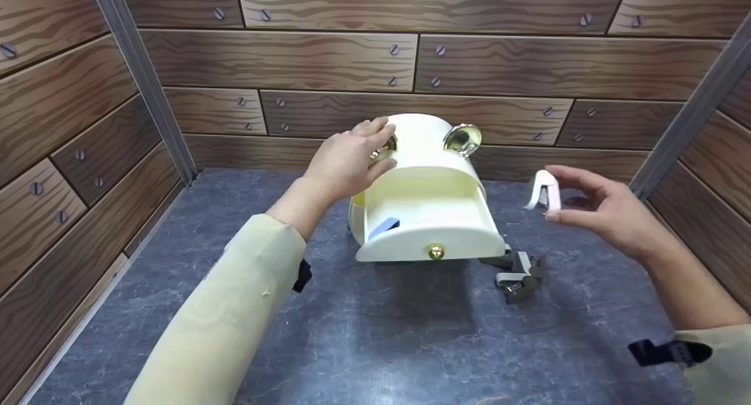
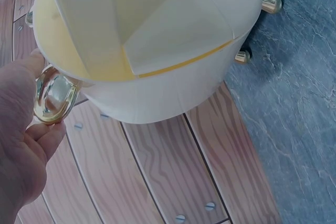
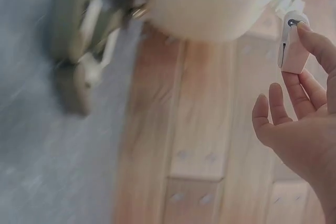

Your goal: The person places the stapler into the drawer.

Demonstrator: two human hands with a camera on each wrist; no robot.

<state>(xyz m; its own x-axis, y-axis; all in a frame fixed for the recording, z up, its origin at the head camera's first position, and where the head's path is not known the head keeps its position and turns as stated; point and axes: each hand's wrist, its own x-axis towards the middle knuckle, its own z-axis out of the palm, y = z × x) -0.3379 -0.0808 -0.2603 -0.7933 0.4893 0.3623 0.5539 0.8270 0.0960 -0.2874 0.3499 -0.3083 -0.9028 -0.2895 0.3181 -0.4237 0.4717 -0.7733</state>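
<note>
Held in the air to the right of the cream drawer cabinet (image 1: 418, 129): a white mini stapler (image 1: 554, 192), with arms spread in an upside-down V. Probably light and stiff-shelled, smooth enough to slip from a loose pinch, hardly fragile, yet likely to flex at the hinge if squeezed across both arms. Best taken by the outer faces near the joined end, clear of the metal inside. Out at the fingertips of the right hand (image 1: 616, 213), well away from the palm; pinched between thumb and fingers, parted only as far as the stapler allows, with other fingers loosely bent and apart from it.

Below and slightly left, on the dark marbled surface (image 1: 352, 334), a close cluster of dark grey-and-white mini staplers (image 1: 520, 289), near the right corner of the pulled-out drawer (image 1: 399, 246). Inside that drawer, a blue item (image 1: 384, 225), too partly shown to name surely; on its front, a gold knob (image 1: 436, 251). Above, a gold ear (image 2: 55, 98), gripped between thumb and fingers of the left hand (image 1: 346, 159). Beyond everything, wood-print panels (image 1: 499, 61)
</note>
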